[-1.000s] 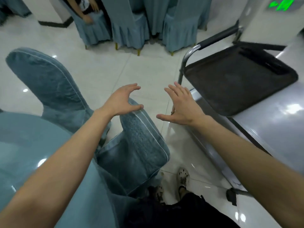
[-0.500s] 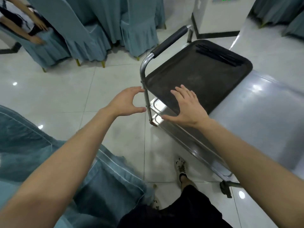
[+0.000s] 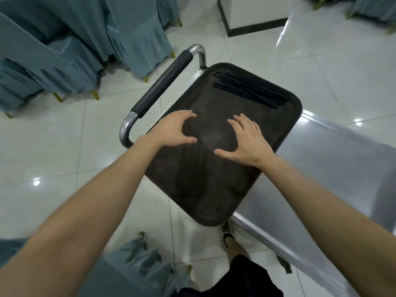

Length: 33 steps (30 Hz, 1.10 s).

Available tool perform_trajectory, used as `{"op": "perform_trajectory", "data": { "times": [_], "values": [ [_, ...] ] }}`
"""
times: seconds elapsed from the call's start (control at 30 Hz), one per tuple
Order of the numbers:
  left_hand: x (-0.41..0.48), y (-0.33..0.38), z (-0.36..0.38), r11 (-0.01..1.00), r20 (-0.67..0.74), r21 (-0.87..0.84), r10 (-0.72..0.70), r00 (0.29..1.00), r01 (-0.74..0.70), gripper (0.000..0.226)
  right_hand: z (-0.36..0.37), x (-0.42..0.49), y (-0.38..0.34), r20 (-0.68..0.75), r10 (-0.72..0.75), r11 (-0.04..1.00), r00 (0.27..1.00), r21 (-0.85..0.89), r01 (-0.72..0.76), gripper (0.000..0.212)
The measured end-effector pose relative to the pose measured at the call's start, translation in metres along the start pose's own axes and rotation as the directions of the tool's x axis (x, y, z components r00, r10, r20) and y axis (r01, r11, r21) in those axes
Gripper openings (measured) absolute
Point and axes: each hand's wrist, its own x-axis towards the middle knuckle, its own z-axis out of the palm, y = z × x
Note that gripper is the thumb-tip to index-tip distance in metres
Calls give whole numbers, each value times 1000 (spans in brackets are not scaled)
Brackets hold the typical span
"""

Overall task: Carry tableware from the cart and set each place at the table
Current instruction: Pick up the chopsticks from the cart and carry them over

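Observation:
A steel cart (image 3: 334, 168) with a black-padded push handle (image 3: 162, 84) stands in front of me. On its top lies a dark tray (image 3: 205, 189). Several black chopsticks (image 3: 248, 88) lie along the tray's far edge. My left hand (image 3: 171, 129) hovers over the tray's left part, fingers and thumb curved apart, holding nothing. My right hand (image 3: 246, 140) hovers beside it with fingers spread, also empty. Both hands are well short of the chopsticks.
Blue-covered chairs (image 3: 64, 50) crowd the upper left. Another blue chair cover (image 3: 137, 266) sits at my lower left. A white pillar base (image 3: 252, 16) stands beyond the cart. Glossy white floor tiles (image 3: 64, 146) surround everything.
My view has swung from the table and chair to the cart. Both hands moved forward and now sit over the tray, still empty.

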Motion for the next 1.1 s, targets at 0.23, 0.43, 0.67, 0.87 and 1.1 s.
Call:
{"op": "perform_trajectory", "data": {
  "times": [0.23,0.43,0.67,0.87,1.1],
  "values": [
    [133,28,3,981,49,144,128,991,-134,76,-7,65,72,-23,145,989,989,-9,-145,98],
    [216,63,23,922,49,285,260,964,-263,65,-9,98,113,-92,250,968,964,-2,-251,80],
    [274,77,35,889,75,368,262,962,-271,111,-13,124,126,-107,276,956,955,-75,-285,87],
    [298,63,39,888,124,390,210,970,-242,109,-3,144,128,-96,299,934,949,-173,-312,86],
    [309,57,37,902,90,341,247,965,-263,83,-4,164,130,-80,296,928,952,-211,-307,56]
  ]
}}
